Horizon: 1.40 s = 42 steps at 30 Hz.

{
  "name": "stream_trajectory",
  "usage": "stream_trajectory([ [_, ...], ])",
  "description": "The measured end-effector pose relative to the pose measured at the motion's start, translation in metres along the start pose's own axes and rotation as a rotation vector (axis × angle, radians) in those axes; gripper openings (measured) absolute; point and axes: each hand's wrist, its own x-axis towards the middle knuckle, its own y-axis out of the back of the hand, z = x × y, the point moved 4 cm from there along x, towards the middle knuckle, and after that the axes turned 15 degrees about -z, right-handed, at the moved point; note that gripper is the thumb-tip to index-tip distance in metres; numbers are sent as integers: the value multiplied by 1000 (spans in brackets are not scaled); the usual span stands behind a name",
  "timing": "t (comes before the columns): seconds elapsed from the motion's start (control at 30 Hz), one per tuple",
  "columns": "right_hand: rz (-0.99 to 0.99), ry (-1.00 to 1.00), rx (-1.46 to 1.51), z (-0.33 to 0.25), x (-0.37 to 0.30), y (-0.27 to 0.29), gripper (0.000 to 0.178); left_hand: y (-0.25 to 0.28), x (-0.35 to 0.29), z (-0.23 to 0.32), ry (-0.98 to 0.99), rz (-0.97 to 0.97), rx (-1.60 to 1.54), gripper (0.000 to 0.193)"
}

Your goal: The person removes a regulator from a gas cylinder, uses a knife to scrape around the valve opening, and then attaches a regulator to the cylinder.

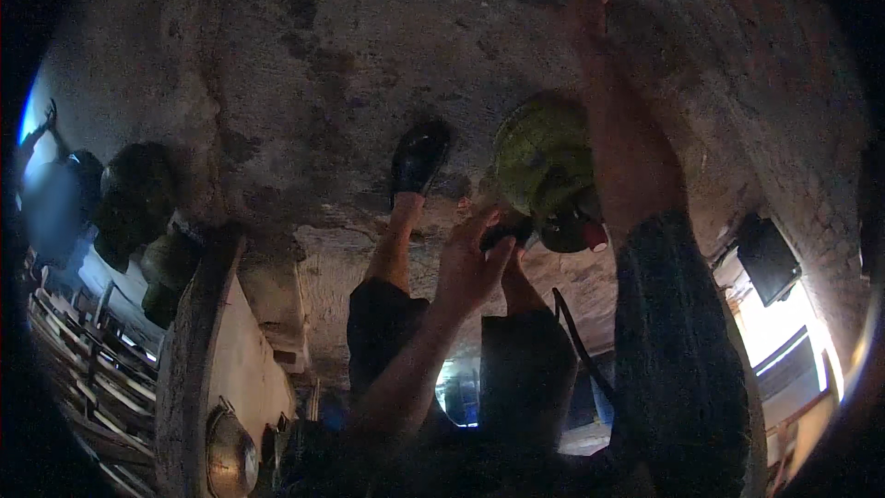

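My left hand hangs in front of my legs, thumb and forefinger apart, and I see nothing between them. Behind its fingertips is a dark shoe on one of my feet. To the right lies a rounded yellow-green container with a darker lower part and a small reddish end; my right forearm passes close by its right side. That arm, in a dark sleeve, reaches far forward. My right hand is at the top of the view against the dim, rough surface, its fingers too dark to make out.
My other dark shoe stands on the stained floor. At the left are a low wall edge, a metal bowl, stacked sticks and dark rounded shapes. A dark panel hangs by a bright opening at the right.
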Motion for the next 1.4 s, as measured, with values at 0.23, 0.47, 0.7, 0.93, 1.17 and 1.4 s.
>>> stream_trajectory([
  [0.23, -171, 406, 567, 84, -17, 18, 53, -3, 18, -23, 121, 7, -414, 43],
  [0.47, -536, 12, 1745, 52, -198, 85, 66, 45, 13, -21, 121, 173, -753, 54],
  [0.7, -699, 196, 1683, 65, -391, 81, 74, 37, -81, 41, 38, -250, -1169, 65],
  [0.93, -624, 58, 2363, 82, -472, 9, 81, -36, -85, 73, -3, -460, -615, 91],
  [1.17, 51, -224, 2180, 143, -445, -53, 63, -108, -10, 56, -6, -339, -329, 90],
  [1.4, -69, -276, 2290, 120, -417, -4, 53, -99, -9, -16, 149, -137, -757, 86],
])
